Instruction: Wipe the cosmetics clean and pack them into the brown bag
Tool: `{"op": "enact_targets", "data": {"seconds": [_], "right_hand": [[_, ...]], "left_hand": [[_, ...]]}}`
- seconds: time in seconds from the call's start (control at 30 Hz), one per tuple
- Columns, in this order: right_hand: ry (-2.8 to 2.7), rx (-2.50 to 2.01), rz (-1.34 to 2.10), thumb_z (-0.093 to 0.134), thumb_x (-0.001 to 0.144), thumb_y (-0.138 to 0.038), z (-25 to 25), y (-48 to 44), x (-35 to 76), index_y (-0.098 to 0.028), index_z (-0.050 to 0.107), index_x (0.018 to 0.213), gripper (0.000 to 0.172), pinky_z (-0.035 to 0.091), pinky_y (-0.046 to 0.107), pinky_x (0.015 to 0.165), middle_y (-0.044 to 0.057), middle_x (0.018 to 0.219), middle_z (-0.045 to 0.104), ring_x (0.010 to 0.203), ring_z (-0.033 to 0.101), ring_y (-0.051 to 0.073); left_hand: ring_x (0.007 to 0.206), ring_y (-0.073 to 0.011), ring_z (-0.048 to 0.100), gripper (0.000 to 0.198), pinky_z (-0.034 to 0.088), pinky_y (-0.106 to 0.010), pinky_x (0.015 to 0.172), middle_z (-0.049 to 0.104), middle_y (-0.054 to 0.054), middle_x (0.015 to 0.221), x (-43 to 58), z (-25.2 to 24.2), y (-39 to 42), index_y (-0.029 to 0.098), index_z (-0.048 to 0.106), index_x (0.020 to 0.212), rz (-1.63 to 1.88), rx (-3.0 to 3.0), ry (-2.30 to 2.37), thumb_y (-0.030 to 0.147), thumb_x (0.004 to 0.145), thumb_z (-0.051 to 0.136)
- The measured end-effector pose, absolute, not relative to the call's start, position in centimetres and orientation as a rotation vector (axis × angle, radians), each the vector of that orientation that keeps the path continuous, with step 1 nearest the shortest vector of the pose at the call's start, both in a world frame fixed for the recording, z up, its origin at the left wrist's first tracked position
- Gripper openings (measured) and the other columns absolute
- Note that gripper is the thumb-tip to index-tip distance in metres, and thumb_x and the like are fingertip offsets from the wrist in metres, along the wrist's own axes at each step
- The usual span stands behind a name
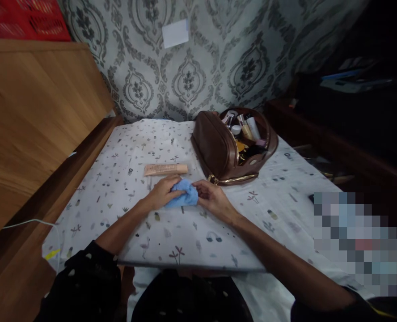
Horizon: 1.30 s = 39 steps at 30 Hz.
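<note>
A bunched blue cloth point(187, 197) is between my hands, low over the patterned tabletop. My left hand point(161, 192) grips its left side, the thumb lying across the top. At the right edge of the cloth, the curled fingers of my right hand point(215, 199) pinch it. Whether anything is wrapped inside the cloth cannot be seen. Just beyond my left hand lies a peach-coloured squeeze tube point(165, 169), its cap pointing right. Behind my right hand stands a brown cosmetic bag point(215, 147), unzipped, with several bottles and tubes showing inside.
A white printed cloth point(118, 192) covers the table. A wooden panel point(40, 103) borders it on the left, with a red plastic basket point(27, 20) on top. Patterned wallpaper point(188, 80) rises behind. A thin white cable point(34, 221) hangs at the left. Part of the lower right is pixelated.
</note>
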State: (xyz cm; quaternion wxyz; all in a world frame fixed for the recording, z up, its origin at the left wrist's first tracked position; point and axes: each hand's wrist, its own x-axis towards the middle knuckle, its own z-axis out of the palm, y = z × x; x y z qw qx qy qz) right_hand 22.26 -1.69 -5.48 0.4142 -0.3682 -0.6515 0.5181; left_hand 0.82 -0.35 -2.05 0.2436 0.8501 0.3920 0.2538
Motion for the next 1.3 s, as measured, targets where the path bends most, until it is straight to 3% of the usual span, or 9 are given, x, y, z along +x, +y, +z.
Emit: {"op": "enact_targets", "data": {"seconds": [0.3,0.43,0.5,0.6,0.7,0.77,1.0,1.2,1.3], "right_hand": [[-1.658,-0.935,1.296,0.076,0.075,-0.040,-5.2,-2.0,22.2,-0.018,0.064,0.098,0.034,0.052,0.030,0.072,0.002,0.084,0.067,0.077,0.063,0.017],[-1.625,-0.907,1.271,0.076,0.074,-0.039,-5.5,-1.9,22.1,-0.020,0.066,0.105,0.038,0.054,0.031,0.076,0.002,0.084,0.067,0.078,0.063,0.017],[-1.596,-0.889,1.273,0.078,0.074,-0.039,-5.5,-1.9,22.0,-0.021,0.066,0.107,0.040,0.055,0.033,0.080,0.003,0.088,0.069,0.082,0.065,0.018],[-1.540,-0.889,1.288,0.077,0.076,-0.043,-5.5,-1.9,22.1,-0.021,0.066,0.107,0.040,0.055,0.036,0.086,0.006,0.098,0.072,0.091,0.068,0.020],[-1.465,-0.881,1.283,0.079,0.073,-0.049,-5.3,-1.9,22.4,-0.022,0.065,0.106,0.045,0.054,0.039,0.092,0.007,0.105,0.073,0.098,0.068,0.021],[-1.430,-0.853,1.305,0.082,0.070,-0.051,-5.1,-1.9,22.5,-0.023,0.065,0.106,0.049,0.054,0.039,0.094,0.007,0.108,0.073,0.100,0.068,0.021],[-1.341,-0.782,1.452,0.082,0.072,-0.049,-4.9,-2.0,22.1,-0.026,0.059,0.117,0.055,0.056,0.038,0.088,0.007,0.108,0.071,0.099,0.068,0.021],[-1.597,-0.735,1.567,0.074,0.080,-0.052,-4.3,-2.8,20.4,-0.024,0.060,0.120,0.051,0.050,0.042,0.103,0.009,0.124,0.065,0.118,0.061,0.024],[-1.695,-0.725,1.550,0.065,0.085,-0.060,-3.8,-2.7,19.3,-0.021,0.064,0.115,0.050,0.046,0.047,0.107,0.008,0.116,0.068,0.113,0.061,0.025]], "left_hand": [[0.080,-0.0232,0.062,0.028,0.048,-0.035,0.076,0.065,-0.006,0.087,0.9,-3.3,-1.0,0.019,0.053,0.111,0.901,2.163,1.330,0.042,0.096,0.048],[0.110,-0.0231,0.060,0.036,0.046,-0.038,0.098,0.062,-0.011,0.120,0.7,-3.2,-1.0,0.018,0.045,0.130,1.105,2.226,1.258,0.022,0.094,0.041],[0.117,-0.0229,0.057,0.039,0.044,-0.039,0.103,0.060,-0.011,0.126,0.5,-2.9,-1.1,0.019,0.048,0.130,1.084,2.293,1.146,0.017,0.092,0.039],[0.118,-0.0249,0.057,0.038,0.045,-0.039,0.101,0.060,-0.012,0.126,0.6,-2.5,-1.4,0.019,0.049,0.132,0.932,2.342,1.031,0.025,0.094,0.044],[0.124,-0.0312,0.054,0.063,0.047,-0.042,0.099,0.056,-0.015,0.134,1.0,-2.3,-1.9,0.020,0.042,0.139,0.839,2.343,1.095,0.045,0.086,0.065],[0.122,-0.0336,0.055,0.072,0.049,-0.044,0.095,0.058,-0.015,0.131,1.3,-2.3,-2.1,0.019,0.044,0.136,0.835,2.342,1.178,0.050,0.078,0.073],[0.088,-0.0238,0.062,0.047,0.049,-0.036,0.080,0.063,-0.006,0.097,1.2,-1.8,-2.2,0.019,0.055,0.108,1.047,2.093,1.242,0.051,0.078,0.072],[0.092,-0.0187,0.061,0.042,0.050,-0.033,0.086,0.062,-0.002,0.097,1.7,-1.5,-2.6,0.020,0.056,0.109,1.262,1.626,1.052,0.053,0.085,0.064],[0.093,-0.0182,0.061,0.039,0.050,-0.033,0.090,0.063,-0.003,0.097,2.1,-1.6,-2.8,0.021,0.055,0.109,1.341,1.540,1.015,0.057,0.091,0.055]]}}
